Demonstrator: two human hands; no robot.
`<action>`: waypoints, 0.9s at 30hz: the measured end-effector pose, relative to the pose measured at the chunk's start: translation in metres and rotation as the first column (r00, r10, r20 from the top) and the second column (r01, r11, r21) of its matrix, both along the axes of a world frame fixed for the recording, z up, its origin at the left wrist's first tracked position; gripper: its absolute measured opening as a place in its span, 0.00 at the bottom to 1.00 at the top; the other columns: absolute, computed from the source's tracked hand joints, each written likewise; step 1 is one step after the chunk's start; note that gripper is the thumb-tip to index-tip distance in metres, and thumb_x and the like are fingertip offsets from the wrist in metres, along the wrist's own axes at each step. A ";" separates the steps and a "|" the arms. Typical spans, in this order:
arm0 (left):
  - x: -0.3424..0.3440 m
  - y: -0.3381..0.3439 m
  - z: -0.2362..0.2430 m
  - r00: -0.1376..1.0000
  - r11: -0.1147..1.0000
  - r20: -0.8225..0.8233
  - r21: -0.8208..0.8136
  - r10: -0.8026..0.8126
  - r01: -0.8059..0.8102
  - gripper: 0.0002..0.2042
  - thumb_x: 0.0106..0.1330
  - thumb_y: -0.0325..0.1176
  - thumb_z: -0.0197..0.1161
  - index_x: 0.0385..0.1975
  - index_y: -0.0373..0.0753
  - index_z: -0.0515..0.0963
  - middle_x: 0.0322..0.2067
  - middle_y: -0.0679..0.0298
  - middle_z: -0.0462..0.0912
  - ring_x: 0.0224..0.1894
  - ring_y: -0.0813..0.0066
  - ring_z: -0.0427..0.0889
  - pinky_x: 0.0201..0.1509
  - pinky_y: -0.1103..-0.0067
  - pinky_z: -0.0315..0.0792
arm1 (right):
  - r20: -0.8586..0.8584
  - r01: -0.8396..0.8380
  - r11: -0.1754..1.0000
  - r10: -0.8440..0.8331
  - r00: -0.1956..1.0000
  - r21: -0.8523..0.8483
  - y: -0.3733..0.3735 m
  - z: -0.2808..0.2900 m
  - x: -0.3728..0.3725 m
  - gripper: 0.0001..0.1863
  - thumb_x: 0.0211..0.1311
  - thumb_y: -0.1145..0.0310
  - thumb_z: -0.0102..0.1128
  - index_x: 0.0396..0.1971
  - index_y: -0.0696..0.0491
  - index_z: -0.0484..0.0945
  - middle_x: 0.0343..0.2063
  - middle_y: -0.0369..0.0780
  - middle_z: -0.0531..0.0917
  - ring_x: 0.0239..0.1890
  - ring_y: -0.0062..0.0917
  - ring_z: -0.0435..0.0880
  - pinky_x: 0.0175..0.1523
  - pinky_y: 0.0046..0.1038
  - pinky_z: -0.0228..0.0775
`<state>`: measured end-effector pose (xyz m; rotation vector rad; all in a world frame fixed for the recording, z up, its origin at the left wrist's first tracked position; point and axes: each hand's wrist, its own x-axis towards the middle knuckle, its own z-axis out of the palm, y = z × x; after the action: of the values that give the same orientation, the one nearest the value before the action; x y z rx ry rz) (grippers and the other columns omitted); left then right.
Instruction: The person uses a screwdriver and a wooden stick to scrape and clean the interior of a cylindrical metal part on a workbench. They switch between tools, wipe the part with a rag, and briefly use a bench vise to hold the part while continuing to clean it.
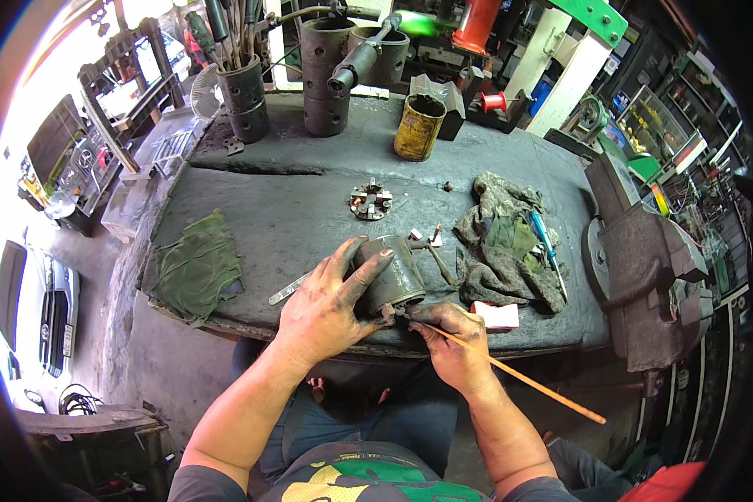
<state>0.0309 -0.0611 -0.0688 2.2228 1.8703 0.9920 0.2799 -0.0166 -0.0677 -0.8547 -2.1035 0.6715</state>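
Observation:
My left hand (pixel 322 311) is wrapped over the left side of a dark metal cylinder (pixel 400 278), a motor housing by its look, tilted near the bench's front edge. Its thumb lies by a small block at the cylinder's near rim. Closed around a thin orange wooden stick (pixel 544 388) is my right hand (pixel 458 336), its fingertips right at that rim. The stick's tip is hidden by the fingers. Beyond the cylinder lies a round brush-holder plate (pixel 370 202) with metal blocks on it. Both hands are smeared with dark grease.
A green cloth (pixel 197 266) lies left; a grey rag (pixel 498 272) with a blue-handled screwdriver (pixel 544 238) lies right, near a pink box (pixel 495 316). A heavy vise (pixel 644 268) bounds the right end. A yellow can (pixel 419 127) and tool-filled metal cylinders (pixel 325 79) stand behind.

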 end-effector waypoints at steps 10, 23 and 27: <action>0.001 0.000 0.000 1.000 1.000 0.003 -0.004 -0.002 0.002 0.55 0.47 0.46 0.91 0.81 0.57 0.70 0.77 0.45 0.71 0.72 0.38 0.80 0.73 0.54 0.80 | -0.020 -0.051 0.998 0.052 0.998 0.035 0.001 -0.001 0.004 0.05 0.65 0.77 0.78 0.38 0.54 0.91 0.31 0.42 0.90 0.32 0.38 0.90 0.37 0.35 0.78; 0.001 -0.001 0.001 1.000 1.000 0.006 -0.005 -0.002 0.002 0.55 0.47 0.45 0.91 0.81 0.56 0.70 0.77 0.45 0.71 0.72 0.38 0.80 0.73 0.55 0.80 | 0.040 -0.043 0.994 0.040 0.998 0.100 -0.001 0.002 0.005 0.04 0.65 0.76 0.79 0.37 0.54 0.90 0.33 0.42 0.91 0.33 0.40 0.91 0.38 0.36 0.80; 0.000 0.000 0.001 1.000 1.000 -0.004 0.003 -0.002 0.002 0.52 0.53 0.47 0.88 0.82 0.58 0.69 0.76 0.45 0.71 0.71 0.38 0.80 0.72 0.55 0.81 | -0.019 -0.053 0.998 0.054 0.998 0.041 0.000 0.001 0.004 0.05 0.65 0.75 0.79 0.37 0.55 0.90 0.33 0.42 0.91 0.33 0.41 0.90 0.38 0.37 0.80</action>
<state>0.0310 -0.0606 -0.0679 2.2300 1.8686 0.9910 0.2836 -0.0166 -0.0667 -0.7682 -2.1210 0.6610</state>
